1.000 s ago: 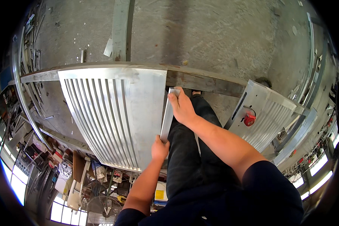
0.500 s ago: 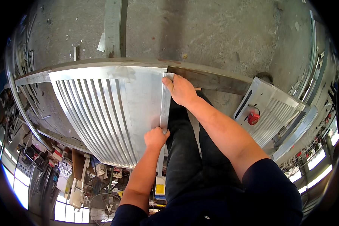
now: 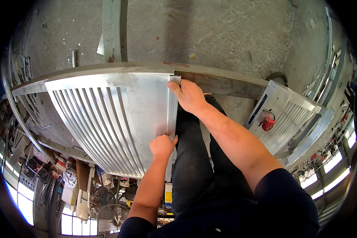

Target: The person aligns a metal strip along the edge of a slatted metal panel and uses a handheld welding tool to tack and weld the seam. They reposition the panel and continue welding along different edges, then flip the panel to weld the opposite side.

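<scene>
A large silvery metal panel (image 3: 144, 103) with a row of long slots (image 3: 95, 123) lies in front of me. Along its right edge runs a narrow metal strip (image 3: 172, 107), ribbed at its far end. My right hand (image 3: 189, 96) grips the strip's far end, thumb on top and fingers over the outer side. Nearer to me, my left hand (image 3: 162, 146) is closed round the strip at the panel's edge, its fingers curled and partly hidden. The strip lies close against the panel, and its underside does not show.
Beneath the panel's far edge runs a long metal beam (image 3: 222, 83), joined by another beam (image 3: 115, 31) pointing away. On the right stands a second slotted panel (image 3: 291, 109) with a red tool or fitting (image 3: 267, 123) on it. Cluttered shelves and a fan (image 3: 110, 217) fill the lower left.
The strip has turned slightly and now sits more flatly along the panel's edge. Both hands keep their hold. The whole view has shifted a little.
</scene>
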Demonstrator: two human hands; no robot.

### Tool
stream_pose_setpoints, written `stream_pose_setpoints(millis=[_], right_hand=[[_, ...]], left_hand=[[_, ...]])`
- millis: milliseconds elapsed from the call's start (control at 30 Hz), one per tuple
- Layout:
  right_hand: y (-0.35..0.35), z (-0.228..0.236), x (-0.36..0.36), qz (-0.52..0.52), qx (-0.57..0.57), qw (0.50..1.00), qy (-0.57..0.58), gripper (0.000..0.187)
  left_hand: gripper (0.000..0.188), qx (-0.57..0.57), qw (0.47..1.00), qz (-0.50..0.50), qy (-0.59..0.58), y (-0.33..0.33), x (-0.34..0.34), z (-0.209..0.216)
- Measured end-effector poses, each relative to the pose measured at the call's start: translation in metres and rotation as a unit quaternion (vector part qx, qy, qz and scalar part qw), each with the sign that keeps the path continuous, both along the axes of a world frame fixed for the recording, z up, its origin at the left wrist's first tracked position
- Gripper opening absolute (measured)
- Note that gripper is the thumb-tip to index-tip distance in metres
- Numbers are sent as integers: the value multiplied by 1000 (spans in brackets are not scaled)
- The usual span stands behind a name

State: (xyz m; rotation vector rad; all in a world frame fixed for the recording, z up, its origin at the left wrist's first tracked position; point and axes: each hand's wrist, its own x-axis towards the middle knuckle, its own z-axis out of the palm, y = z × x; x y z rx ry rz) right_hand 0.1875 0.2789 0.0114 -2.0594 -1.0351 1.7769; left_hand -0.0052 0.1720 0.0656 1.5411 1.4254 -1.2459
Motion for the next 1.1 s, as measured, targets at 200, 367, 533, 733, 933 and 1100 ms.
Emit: stream_pose_setpoints(millis=[200, 367, 533, 733, 933, 1100], right_hand=[[-4, -2, 0, -37, 18, 999, 25, 70], [5, 4, 2, -36, -26, 998, 38, 66], [5, 3, 3, -31, -17, 998, 52, 64], [2, -2, 2, -59, -4, 996, 72, 61], [4, 0, 4, -60, -5, 994, 91, 62], [5, -1, 4, -97, -4, 994, 58, 50]], left_hand=[[59, 16, 999, -28, -41, -10, -11, -5], [60, 10, 998, -24, -60, -2, -14, -5], [58, 46, 995, -26, -79, -11, -19, -10], [55, 118, 987, -20, -110, -22, -28, -14], [54, 145, 981, -15, -130, -27, -32, -16], [53, 171, 975, -21, -144, -31, -33, -17]])
